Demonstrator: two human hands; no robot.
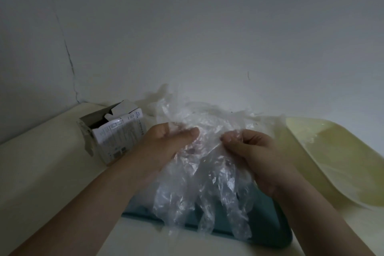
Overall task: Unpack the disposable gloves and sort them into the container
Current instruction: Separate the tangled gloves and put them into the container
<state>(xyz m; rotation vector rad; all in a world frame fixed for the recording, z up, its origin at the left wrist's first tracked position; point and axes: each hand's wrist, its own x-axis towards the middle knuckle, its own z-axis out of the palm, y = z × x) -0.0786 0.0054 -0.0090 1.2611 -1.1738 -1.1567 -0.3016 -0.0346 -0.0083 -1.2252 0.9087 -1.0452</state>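
Transparent crinkled plastic gloves: white glints. Teal rectangular plastic container: plain. Left of container, white cardboard box: dark print, grey interior. Right, pale-yellow plastic tray.

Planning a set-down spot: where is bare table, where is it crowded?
Bare table: the patch in front of the cardboard box, left of the left hand; a strip in front of the teal container. Crowded: the centre, where left and right hand hold the gloves over the container, and the right, taken by the yellow tray.
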